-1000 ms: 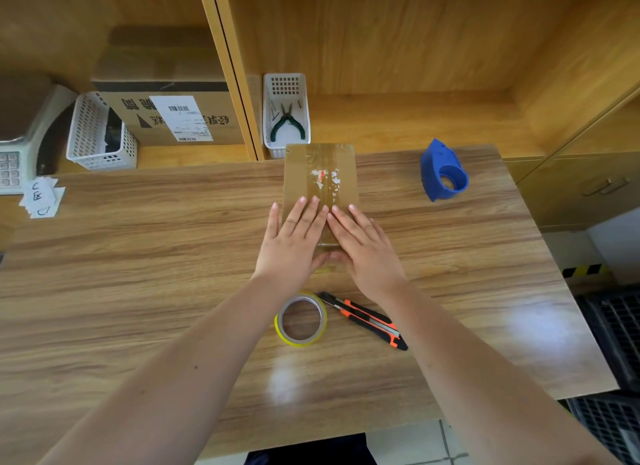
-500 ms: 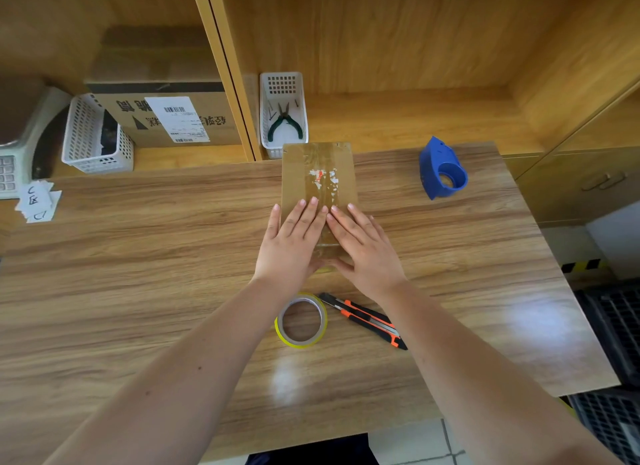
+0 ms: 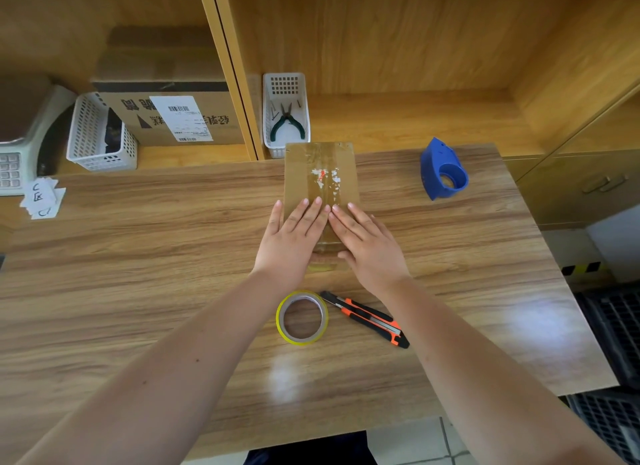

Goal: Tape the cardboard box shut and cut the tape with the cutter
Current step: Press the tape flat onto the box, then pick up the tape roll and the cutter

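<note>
Head view: both hands, left hand point(image 3: 289, 246) and right hand point(image 3: 369, 248), fingers spread flat, holding nothing, press the cardboard box point(image 3: 320, 184); taping pending, tape roll point(image 3: 302, 317) and cutter point(image 3: 367, 319) behind wrists.

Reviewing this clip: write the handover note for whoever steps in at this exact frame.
Left hand and right hand: both flat and open, palms down on the near end of the cardboard box, holding nothing.
Box lies mid-table, clear tape along its top.
Tape roll and cutter lie on the table near the person, beside each other, untouched.
Done: a tape strip appears laid on top.
Left: cannot tell whether more strips are needed; otherwise finish pressing.
</note>
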The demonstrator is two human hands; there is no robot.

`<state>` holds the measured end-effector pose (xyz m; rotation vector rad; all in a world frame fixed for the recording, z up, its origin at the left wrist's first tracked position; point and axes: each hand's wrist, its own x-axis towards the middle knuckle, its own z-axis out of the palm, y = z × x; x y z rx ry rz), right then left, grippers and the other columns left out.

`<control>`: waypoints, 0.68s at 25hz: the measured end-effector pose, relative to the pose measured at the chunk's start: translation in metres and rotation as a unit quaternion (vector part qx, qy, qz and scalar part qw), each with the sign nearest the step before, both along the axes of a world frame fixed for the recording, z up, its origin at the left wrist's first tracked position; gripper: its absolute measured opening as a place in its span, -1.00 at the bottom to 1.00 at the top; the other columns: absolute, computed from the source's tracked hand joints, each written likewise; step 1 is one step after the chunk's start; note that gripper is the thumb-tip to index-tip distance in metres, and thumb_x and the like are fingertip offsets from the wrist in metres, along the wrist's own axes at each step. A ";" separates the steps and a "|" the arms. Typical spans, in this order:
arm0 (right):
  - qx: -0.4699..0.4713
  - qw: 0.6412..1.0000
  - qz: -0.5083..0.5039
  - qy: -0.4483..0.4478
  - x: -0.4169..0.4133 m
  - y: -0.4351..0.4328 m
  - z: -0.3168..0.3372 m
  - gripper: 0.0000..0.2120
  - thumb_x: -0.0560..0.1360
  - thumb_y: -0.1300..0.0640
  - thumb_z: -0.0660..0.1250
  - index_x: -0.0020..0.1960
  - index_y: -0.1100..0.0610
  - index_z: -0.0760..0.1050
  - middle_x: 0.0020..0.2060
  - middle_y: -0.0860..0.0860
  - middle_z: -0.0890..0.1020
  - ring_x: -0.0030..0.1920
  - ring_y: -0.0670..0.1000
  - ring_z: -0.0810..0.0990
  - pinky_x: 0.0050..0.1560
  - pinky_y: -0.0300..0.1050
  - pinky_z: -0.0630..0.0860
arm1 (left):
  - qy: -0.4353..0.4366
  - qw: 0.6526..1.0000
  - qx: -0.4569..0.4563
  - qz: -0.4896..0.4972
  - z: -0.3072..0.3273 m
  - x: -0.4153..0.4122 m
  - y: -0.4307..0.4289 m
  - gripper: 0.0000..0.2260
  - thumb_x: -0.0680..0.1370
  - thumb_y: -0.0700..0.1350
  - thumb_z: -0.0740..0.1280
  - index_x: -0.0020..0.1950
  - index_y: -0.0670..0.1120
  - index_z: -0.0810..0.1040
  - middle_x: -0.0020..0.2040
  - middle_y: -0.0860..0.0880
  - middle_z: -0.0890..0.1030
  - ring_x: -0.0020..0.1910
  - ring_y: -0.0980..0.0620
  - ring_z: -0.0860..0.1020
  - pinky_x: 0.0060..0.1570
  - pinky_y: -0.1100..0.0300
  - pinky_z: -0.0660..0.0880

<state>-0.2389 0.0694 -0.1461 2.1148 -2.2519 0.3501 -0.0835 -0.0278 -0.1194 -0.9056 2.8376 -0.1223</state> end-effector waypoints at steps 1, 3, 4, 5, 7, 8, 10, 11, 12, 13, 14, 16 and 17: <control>0.019 1.000 -0.004 0.003 0.001 0.000 0.003 -0.27 0.44 0.17 0.45 0.53 0.10 0.21 0.52 -0.03 0.29 0.52 0.10 0.24 0.41 0.20 0.33 | 0.004 1.000 0.008 0.001 0.001 0.000 -0.001 -0.27 0.64 -0.07 0.20 0.59 -0.05 -0.27 0.62 -0.01 -0.24 0.60 0.00 -0.20 0.52 -0.17 -0.24; 0.055 0.998 -0.018 0.011 0.004 0.000 0.007 -0.22 0.47 0.22 0.40 0.57 0.06 0.08 0.57 -0.06 0.16 0.57 0.08 0.09 0.49 0.19 0.17 | 0.032 0.999 0.028 0.011 0.004 0.001 0.001 -0.23 0.61 -0.19 0.23 0.59 -0.05 -0.27 0.62 -0.01 -0.24 0.59 -0.02 -0.24 0.52 -0.15 -0.25; 0.067 0.997 -0.024 0.013 0.005 0.001 0.009 -0.19 0.47 0.21 0.40 0.58 0.04 0.02 0.58 -0.06 0.10 0.58 0.09 0.00 0.52 0.18 0.07 | 0.059 0.997 0.041 0.021 0.004 0.003 0.005 -0.22 0.59 -0.20 0.25 0.60 -0.05 -0.25 0.63 -0.03 -0.23 0.59 -0.05 -0.25 0.51 -0.15 -0.25; 0.071 0.997 -0.027 0.012 0.005 0.003 0.012 -0.14 0.45 0.18 0.42 0.58 0.04 -0.01 0.59 -0.05 0.05 0.58 0.11 -0.08 0.53 0.18 0.00 | 0.098 0.993 0.055 0.033 0.005 0.005 0.011 -0.23 0.58 -0.19 0.28 0.61 -0.04 -0.19 0.63 -0.06 -0.19 0.59 -0.08 -0.24 0.51 -0.16 -0.22; 0.059 0.998 -0.031 0.001 0.007 0.012 0.021 -0.07 0.40 0.10 0.48 0.58 0.03 -0.03 0.59 0.00 0.03 0.57 0.17 -0.13 0.51 0.19 -0.01 | 0.205 0.973 0.089 0.051 0.007 0.014 0.027 -0.31 0.52 -0.23 0.32 0.60 -0.03 0.09 0.63 -0.15 -0.02 0.60 -0.18 -0.07 0.50 -0.18 -0.02; 0.037 0.999 -0.031 -0.008 0.008 0.018 0.024 -0.08 0.38 0.08 0.49 0.57 0.02 0.01 0.59 0.02 0.08 0.57 0.21 -0.04 0.48 0.20 0.10 | 0.261 0.959 0.100 0.052 0.006 0.020 0.035 -0.37 0.48 -0.26 0.32 0.54 -0.03 0.26 0.60 -0.19 0.12 0.57 -0.25 0.09 0.46 -0.17 0.13; -0.030 0.999 -0.025 -0.021 0.012 0.034 0.022 -0.18 0.35 0.09 0.50 0.51 0.01 0.19 0.49 0.05 0.30 0.40 0.22 0.28 0.25 0.18 0.35 | 0.336 0.935 0.098 0.058 0.000 0.034 0.052 -0.44 0.36 -0.27 0.34 0.37 -0.04 0.45 0.45 -0.19 0.37 0.39 -0.28 0.32 0.33 -0.15 0.31; -0.057 0.998 -0.013 -0.034 0.014 0.042 0.017 -0.25 0.33 0.11 0.50 0.46 0.03 0.27 0.40 0.05 0.40 0.27 0.19 0.38 0.14 0.13 0.41 | 0.348 0.929 0.104 0.070 -0.006 0.040 0.060 -0.45 0.32 -0.24 0.35 0.31 -0.03 0.48 0.37 -0.16 0.44 0.31 -0.24 0.36 0.29 -0.12 0.33; -0.056 0.997 0.003 -0.060 0.018 0.050 0.011 -0.32 0.33 0.14 0.50 0.40 0.05 0.34 0.32 0.05 0.47 0.18 0.16 0.42 0.10 0.09 0.43 | 0.349 0.925 0.123 0.087 -0.012 0.046 0.067 -0.46 0.30 -0.22 0.36 0.28 -0.02 0.48 0.31 -0.13 0.47 0.25 -0.20 0.37 0.26 -0.09 0.34; -0.018 0.994 0.011 -0.103 0.023 0.055 0.004 -0.38 0.36 0.18 0.47 0.38 0.07 0.36 0.26 0.04 0.49 0.15 0.15 0.45 0.11 0.08 0.45 | 0.340 0.922 0.154 0.102 -0.018 0.050 0.073 -0.46 0.29 -0.21 0.35 0.28 -0.02 0.48 0.28 -0.09 0.47 0.21 -0.17 0.38 0.26 -0.06 0.36; 0.047 0.986 -0.003 -0.161 0.028 0.060 -0.002 -0.42 0.40 0.22 0.42 0.38 0.07 0.36 0.26 0.03 0.50 0.17 0.14 0.46 0.15 0.06 0.45 | 0.320 0.920 0.194 0.118 -0.024 0.054 0.077 -0.46 0.30 -0.21 0.35 0.30 -0.01 0.47 0.27 -0.06 0.47 0.19 -0.14 0.38 0.26 -0.04 0.38; 0.179 0.949 -0.071 -0.250 0.038 0.066 -0.019 -0.42 0.47 0.28 0.31 0.44 0.02 0.26 0.30 -0.01 0.48 0.24 0.08 0.48 0.17 -0.01 0.46 | 0.253 0.913 0.281 0.151 -0.035 0.059 0.082 -0.40 0.34 -0.18 0.35 0.38 0.03 0.39 0.33 0.00 0.42 0.26 -0.08 0.34 0.30 0.00 0.36; 0.218 0.933 -0.104 -0.268 0.042 0.068 -0.027 -0.39 0.47 0.29 0.28 0.46 -0.01 0.23 0.31 -0.02 0.48 0.25 0.07 0.49 0.15 -0.03 0.47 | 0.223 0.907 0.316 0.167 -0.039 0.060 0.083 -0.38 0.36 -0.16 0.36 0.42 0.06 0.34 0.37 0.02 0.39 0.31 -0.05 0.30 0.33 0.04 0.34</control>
